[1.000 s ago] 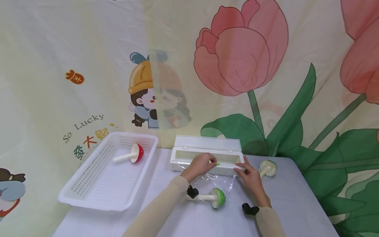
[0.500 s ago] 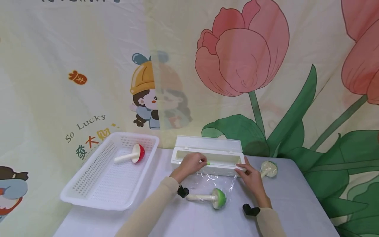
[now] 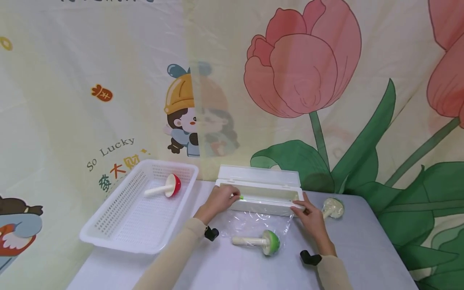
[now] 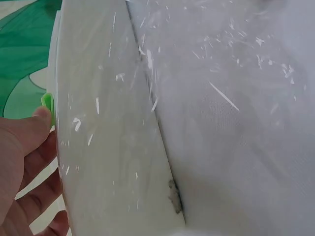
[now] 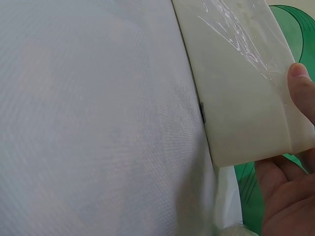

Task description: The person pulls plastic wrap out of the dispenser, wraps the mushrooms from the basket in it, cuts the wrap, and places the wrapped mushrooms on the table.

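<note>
Head view: the left hand (image 3: 217,199) pinches a green tab (image 3: 241,197) at the rim of a white box (image 3: 262,208), the right hand (image 3: 313,216) gripping its end — a level slide, film (image 3: 250,220) taut, looks best. A green mushroom (image 3: 272,242), possibly a snag, lies at the film's edge. Left wrist: thumb on the tab. Right wrist: thumb and fingers hold the box's corner.

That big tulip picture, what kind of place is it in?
Probably an indoor corner set up for tabletop work: a tulip-printed backdrop, a covered table and an open white box.
</note>
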The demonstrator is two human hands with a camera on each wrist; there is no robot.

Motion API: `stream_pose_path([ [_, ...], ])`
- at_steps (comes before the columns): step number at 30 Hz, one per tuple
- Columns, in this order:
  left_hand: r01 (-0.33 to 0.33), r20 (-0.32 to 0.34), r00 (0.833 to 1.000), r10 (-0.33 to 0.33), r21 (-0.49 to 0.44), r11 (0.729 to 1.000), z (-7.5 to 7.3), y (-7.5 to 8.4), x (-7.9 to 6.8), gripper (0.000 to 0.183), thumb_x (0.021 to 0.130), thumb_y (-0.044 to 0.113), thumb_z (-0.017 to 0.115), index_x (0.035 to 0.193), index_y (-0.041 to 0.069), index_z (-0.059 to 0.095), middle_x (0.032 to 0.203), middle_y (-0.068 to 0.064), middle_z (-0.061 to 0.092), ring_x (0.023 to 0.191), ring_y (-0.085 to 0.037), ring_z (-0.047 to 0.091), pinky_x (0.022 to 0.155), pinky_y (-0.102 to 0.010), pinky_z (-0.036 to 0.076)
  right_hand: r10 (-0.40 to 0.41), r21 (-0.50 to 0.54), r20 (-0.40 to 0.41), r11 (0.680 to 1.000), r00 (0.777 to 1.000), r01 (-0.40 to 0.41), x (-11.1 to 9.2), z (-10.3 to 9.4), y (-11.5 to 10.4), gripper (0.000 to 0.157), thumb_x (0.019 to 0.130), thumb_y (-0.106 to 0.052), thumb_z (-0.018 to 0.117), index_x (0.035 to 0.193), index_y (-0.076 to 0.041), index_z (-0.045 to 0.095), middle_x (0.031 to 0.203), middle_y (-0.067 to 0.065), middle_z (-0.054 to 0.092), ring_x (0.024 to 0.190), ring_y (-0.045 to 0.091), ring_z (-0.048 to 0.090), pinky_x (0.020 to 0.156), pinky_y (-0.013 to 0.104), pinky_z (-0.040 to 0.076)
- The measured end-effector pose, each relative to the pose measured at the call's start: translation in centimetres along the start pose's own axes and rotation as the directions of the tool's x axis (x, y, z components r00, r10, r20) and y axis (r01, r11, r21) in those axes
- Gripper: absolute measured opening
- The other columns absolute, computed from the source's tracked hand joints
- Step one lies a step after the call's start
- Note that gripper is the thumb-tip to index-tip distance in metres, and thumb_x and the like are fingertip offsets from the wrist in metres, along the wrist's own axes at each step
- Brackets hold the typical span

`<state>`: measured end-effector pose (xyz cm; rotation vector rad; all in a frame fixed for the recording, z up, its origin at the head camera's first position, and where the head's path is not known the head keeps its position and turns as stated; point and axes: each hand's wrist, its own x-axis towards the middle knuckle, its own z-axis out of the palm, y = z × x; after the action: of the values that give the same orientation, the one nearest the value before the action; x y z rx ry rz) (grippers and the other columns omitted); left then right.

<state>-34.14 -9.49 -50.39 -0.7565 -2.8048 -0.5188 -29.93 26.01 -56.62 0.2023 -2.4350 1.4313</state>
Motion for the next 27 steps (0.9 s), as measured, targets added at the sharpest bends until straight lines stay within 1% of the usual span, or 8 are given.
stream_pose_path([
  [2,0.017,-0.027,0.999,-0.016,0.018,1.000,0.0,-0.3,-0.3,0.007,0.095,0.030,0.074,0.093,0.024,0.077,0.095,0.009,0.076,0.094,-0.014,0.070,0.080,-0.046,0.047,0.007,0.008,0.001,1.000,1.000,-0.007,0.0,0.0,0.0,0.030,0.095,-0.019,0.076,0.119,-0.001,0.073,0.162,0.025,0.033,0.147,0.044,0.036,0.091,-0.001,0.038],
  [6,0.049,-0.071,0.996,-0.046,0.034,0.998,0.2,-0.9,-0.9,0.008,0.094,0.030,0.075,0.096,0.024,0.078,0.096,0.009,0.076,0.095,-0.016,0.068,0.081,-0.044,0.044,0.020,0.016,0.008,1.000,1.000,-0.020,0.0,0.0,0.0,0.030,0.096,-0.021,0.075,0.118,-0.001,0.073,0.163,0.024,0.032,0.148,0.044,0.035,0.093,0.000,0.037],
  [12,0.035,-0.158,0.987,-0.029,0.031,0.999,0.5,-1.6,-1.8,0.010,0.094,0.029,0.075,0.099,0.021,0.078,0.104,0.003,0.074,0.096,-0.023,0.064,0.079,-0.044,0.047,0.040,0.017,0.015,0.999,0.999,-0.040,0.1,0.0,-0.1,0.030,0.095,-0.022,0.075,0.118,-0.003,0.073,0.164,0.022,0.032,0.149,0.041,0.034,0.093,0.001,0.037],
  [15,0.047,-0.183,0.982,-0.046,0.004,0.999,0.4,-2.1,-2.4,0.010,0.094,0.028,0.074,0.099,0.019,0.078,0.107,0.001,0.074,0.098,-0.026,0.062,0.078,-0.044,0.048,0.037,0.027,0.017,0.999,0.999,-0.037,0.1,-0.1,-0.1,0.031,0.095,-0.021,0.075,0.119,-0.002,0.073,0.163,0.022,0.032,0.149,0.041,0.034,0.093,0.002,0.038],
  [18,0.094,-0.209,0.973,-0.102,-0.049,0.994,0.1,-2.7,-3.0,0.008,0.094,0.025,0.075,0.099,0.019,0.077,0.110,-0.001,0.073,0.103,-0.030,0.061,0.080,-0.048,0.049,0.024,0.044,0.013,0.999,1.000,-0.025,0.0,-0.2,-0.3,0.031,0.095,-0.020,0.075,0.119,-0.001,0.073,0.163,0.023,0.032,0.149,0.041,0.034,0.092,0.001,0.038],
  [21,0.137,-0.233,0.958,-0.166,-0.132,0.982,0.2,-3.4,-3.6,0.006,0.092,0.021,0.076,0.097,0.017,0.076,0.119,-0.006,0.072,0.112,-0.036,0.061,0.087,-0.054,0.049,0.026,0.047,0.018,0.999,0.999,-0.027,-0.2,-0.6,-1.9,0.029,0.095,-0.014,0.074,0.119,0.002,0.072,0.162,0.027,0.032,0.148,0.044,0.034,0.093,0.003,0.040],
  [24,0.141,-0.251,0.946,-0.203,-0.242,0.960,0.6,-4.0,-4.1,0.006,0.093,0.015,0.075,0.098,0.011,0.075,0.132,-0.015,0.067,0.122,-0.043,0.059,0.099,-0.059,0.048,0.026,0.056,0.016,0.998,1.000,-0.027,-0.3,-0.5,-1.7,0.028,0.095,-0.012,0.074,0.119,0.003,0.072,0.162,0.028,0.032,0.148,0.044,0.034,0.089,0.002,0.042],
  [27,0.130,-0.261,0.940,-0.221,-0.323,0.937,1.1,-4.5,-4.5,0.007,0.095,0.011,0.072,0.099,0.007,0.073,0.139,-0.021,0.062,0.127,-0.044,0.058,0.109,-0.055,0.045,0.030,0.059,0.013,0.998,0.999,-0.031,-0.2,-0.3,-0.8,0.029,0.095,-0.015,0.075,0.119,0.001,0.073,0.162,0.025,0.032,0.149,0.042,0.033,0.086,0.000,0.042],
])
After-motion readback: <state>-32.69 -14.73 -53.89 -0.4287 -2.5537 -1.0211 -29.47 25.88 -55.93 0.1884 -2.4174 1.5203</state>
